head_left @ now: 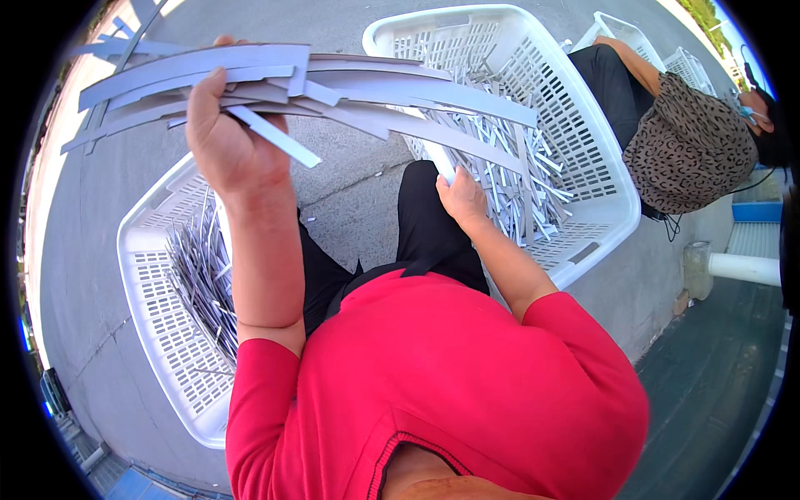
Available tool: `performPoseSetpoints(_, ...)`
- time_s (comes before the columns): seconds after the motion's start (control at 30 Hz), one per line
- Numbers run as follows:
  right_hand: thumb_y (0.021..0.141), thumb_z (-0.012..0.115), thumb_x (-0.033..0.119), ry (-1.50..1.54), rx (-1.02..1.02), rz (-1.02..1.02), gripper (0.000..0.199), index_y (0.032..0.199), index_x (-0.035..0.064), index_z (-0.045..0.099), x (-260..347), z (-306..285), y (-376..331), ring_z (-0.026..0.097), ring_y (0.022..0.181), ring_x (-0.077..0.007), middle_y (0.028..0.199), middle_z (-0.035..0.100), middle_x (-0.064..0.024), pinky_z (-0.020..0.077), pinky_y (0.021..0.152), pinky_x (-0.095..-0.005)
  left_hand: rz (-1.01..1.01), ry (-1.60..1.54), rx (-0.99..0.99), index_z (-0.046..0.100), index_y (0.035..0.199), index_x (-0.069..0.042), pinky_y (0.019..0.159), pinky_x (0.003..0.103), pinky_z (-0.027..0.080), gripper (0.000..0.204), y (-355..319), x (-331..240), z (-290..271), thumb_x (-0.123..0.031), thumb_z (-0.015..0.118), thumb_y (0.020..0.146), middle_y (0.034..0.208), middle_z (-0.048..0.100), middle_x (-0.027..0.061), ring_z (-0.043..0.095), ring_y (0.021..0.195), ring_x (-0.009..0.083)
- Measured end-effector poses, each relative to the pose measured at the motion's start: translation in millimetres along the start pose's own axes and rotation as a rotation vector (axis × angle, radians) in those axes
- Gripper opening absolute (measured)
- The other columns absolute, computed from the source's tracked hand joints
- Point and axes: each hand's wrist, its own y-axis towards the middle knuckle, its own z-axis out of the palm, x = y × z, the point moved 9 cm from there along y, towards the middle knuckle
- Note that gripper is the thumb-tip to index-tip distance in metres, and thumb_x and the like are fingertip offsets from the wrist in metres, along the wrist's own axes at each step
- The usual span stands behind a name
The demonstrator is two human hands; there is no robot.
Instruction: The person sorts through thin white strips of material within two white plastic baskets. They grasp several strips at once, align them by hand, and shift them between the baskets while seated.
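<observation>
**A fistful of grey strips held high, the other hand down in the basket**

The left hand (223,137) is raised, its grip closed tight around a bundle of grey strips (333,83). The bundle's long axis runs crosswise, fanning out to both sides of the fist, with the longer ends reaching right over the right basket (600,167).

The right hand (462,198) sits lower, at the near rim of that white basket, fingers curled around what looks like one pale strip; how firmly, I cannot tell. The loose pile of strips (517,179) lies just beyond and to the right of it, touching distance, so the right hand is the nearer one.

A left basket (154,333) on the grey floor (350,187) holds a darker heap of strips (200,275). Another person (683,142) sits at the upper right.
</observation>
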Motion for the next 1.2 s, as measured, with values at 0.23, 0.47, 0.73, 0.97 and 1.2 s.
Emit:
performPoseSetpoints(0.23, 0.081, 0.055, 0.037, 0.048, -0.048, -0.072, 0.046, 0.106, -0.0018, 0.051, -6, 9, -5, 0.057, 0.094, -0.0385, 0.096, 0.06, -0.0237, 0.0462, 0.082, -0.046, -0.599, 0.718, 0.104, 0.021, 0.137, 0.007, 0.098, 0.041, 0.032, 0.074, -66, 210, -38, -0.02, 0.062, 0.08, 0.132, 0.039, 0.0224, 0.04, 0.12, 0.0286)
performPoseSetpoints(0.47, 0.082, 0.054, 0.037, 0.127, 0.014, -0.033, 0.053, 0.118, -0.0015, 0.048, -10, 8, -7, 0.054, 0.104, -0.0369, 0.11, 0.057, -0.0225, 0.0429, 0.088, -0.0444, -0.448, 1.065, 0.072, 0.047, 0.118, 0.005, 0.082, 0.028, 0.044, 0.038, -105, 156, -177, -0.008, 0.056, 0.083, 0.112, 0.057, 0.0135, 0.056, 0.098, 0.0183)
performPoseSetpoints(0.73, 0.083, 0.053, 0.038, 0.065, -0.001, -0.088, 0.053, 0.117, -0.002, 0.048, -4, 8, -5, 0.055, 0.098, -0.0384, 0.104, 0.057, -0.0235, 0.0441, 0.085, -0.0453, 0.194, 2.129, -0.388, 0.056, 0.108, 0.0, 0.093, 0.039, 0.039, 0.032, -177, -81, -291, -0.009, 0.058, 0.077, 0.112, 0.054, 0.0177, 0.05, 0.108, 0.0308)
performPoseSetpoints(0.97, 0.084, 0.049, 0.039, 0.023, 0.089, -0.079, 0.055, 0.119, -0.0036, 0.047, 2, 21, -4, 0.055, 0.1, -0.0399, 0.108, 0.057, -0.0257, 0.0425, 0.085, -0.0452, -0.279, 1.885, -0.814, 0.06, 0.105, 0.001, 0.083, 0.037, 0.044, 0.041, -234, -115, -365, -0.032, 0.06, 0.081, 0.101, 0.062, 0.0187, 0.059, 0.094, 0.0309)
performPoseSetpoints(1.2, 0.084, 0.047, 0.042, -0.016, 0.079, -0.077, 0.059, 0.122, -0.0036, 0.045, 2, 26, 0, 0.054, 0.102, -0.04, 0.111, 0.056, -0.0258, 0.0411, 0.087, -0.0437, -0.282, 0.947, -0.937, 0.056, 0.111, 0.003, 0.074, 0.031, 0.045, 0.044, -254, -110, -430, -0.032, 0.059, 0.084, 0.098, 0.063, 0.0101, 0.057, 0.086, 0.0145)
